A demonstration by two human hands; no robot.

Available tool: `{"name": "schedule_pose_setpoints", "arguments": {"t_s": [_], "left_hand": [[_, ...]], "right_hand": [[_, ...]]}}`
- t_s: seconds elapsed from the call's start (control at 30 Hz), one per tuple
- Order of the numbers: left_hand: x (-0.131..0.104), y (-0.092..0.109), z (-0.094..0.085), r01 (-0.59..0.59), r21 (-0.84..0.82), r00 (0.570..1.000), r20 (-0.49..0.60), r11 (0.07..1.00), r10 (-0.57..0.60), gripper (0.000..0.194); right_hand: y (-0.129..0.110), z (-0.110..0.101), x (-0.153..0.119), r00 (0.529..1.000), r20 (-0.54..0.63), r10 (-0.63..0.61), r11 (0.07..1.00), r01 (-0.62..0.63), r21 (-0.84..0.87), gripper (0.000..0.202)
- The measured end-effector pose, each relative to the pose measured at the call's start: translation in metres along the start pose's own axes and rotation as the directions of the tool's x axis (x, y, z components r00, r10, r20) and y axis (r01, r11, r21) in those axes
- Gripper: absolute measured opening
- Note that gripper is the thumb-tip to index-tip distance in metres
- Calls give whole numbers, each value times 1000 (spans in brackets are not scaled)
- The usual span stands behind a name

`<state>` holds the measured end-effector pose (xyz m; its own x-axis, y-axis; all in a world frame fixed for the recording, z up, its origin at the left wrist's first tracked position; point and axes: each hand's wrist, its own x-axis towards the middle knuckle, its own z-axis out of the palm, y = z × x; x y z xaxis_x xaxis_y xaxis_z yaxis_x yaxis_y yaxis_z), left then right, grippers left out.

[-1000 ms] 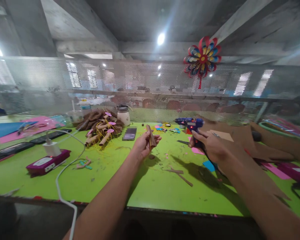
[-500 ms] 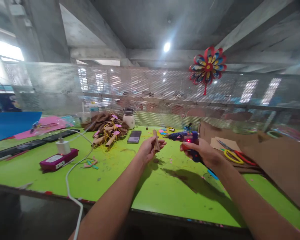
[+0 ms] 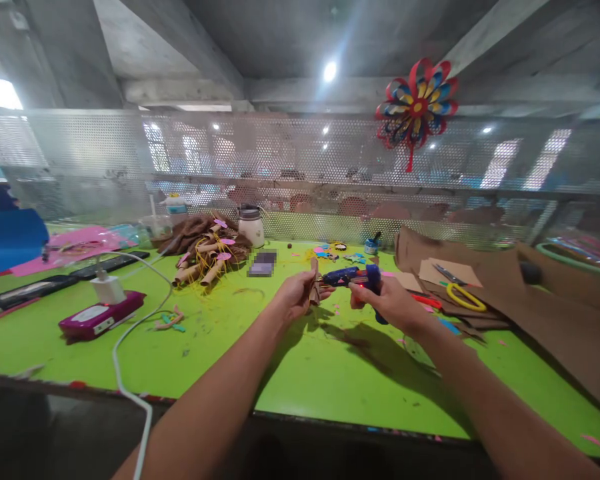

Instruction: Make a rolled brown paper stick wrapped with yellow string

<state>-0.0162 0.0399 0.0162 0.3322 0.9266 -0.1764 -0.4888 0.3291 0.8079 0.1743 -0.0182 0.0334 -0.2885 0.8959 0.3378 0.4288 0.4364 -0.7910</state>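
Above the middle of the green table (image 3: pixel 310 380), my left hand (image 3: pixel 296 297) holds a small upright piece of brown cardboard (image 3: pixel 315 283) between its fingers. My right hand (image 3: pixel 383 301) is wrapped round a dark blue glue gun (image 3: pixel 347 275) with a small red light. The gun's nozzle points left and is at the cardboard piece; whether it touches cannot be made out. To the left lies a pile of brown paper rolls (image 3: pixel 213 270) with yellow strings and pink paper pieces.
A purple power block (image 3: pixel 103 320) with a white plug and cable stands left. Behind are a phone (image 3: pixel 263 263) and a white jar (image 3: pixel 251 229). Yellow-handled scissors (image 3: pixel 465 298) lie on brown cardboard (image 3: pixel 545 320) at right. A paper flower (image 3: pixel 417 107) hangs above.
My right hand has moved the glue gun left, bringing its nozzle to the cardboard piece in my left hand. The camera view has shifted slightly.
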Motion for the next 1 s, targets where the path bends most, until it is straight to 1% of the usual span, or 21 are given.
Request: {"name": "schedule_pose_setpoints", "arguments": {"t_s": [0.17,0.3,0.43,0.67,0.9,1.0], "left_hand": [[-4,1,3,7,19,1000,-1,1000,-7,20],[-2,1,3,-7,36,1000,-8,999,8,16],[-1,-1,3,-30,59,1000,6,998,30,14],[-4,-1,2,-57,134,998,-22,989,60,12],[-1,-1,-3,-40,87,999,-30,995,43,11],[-1,0,-3,-33,105,999,-37,994,37,12]], "right_hand": [[2,0,0,1000,-18,11,1000,-11,15,41],[3,1,0,1000,-15,6,1000,-6,-4,42],[2,2,0,1000,-22,10,1000,-10,-19,41],[3,0,0,1000,-12,11,1000,-11,-29,40],[0,-2,-2,1000,13,13,998,-12,-68,41],[-2,-2,-4,999,36,28,995,-24,-96,42]]}}
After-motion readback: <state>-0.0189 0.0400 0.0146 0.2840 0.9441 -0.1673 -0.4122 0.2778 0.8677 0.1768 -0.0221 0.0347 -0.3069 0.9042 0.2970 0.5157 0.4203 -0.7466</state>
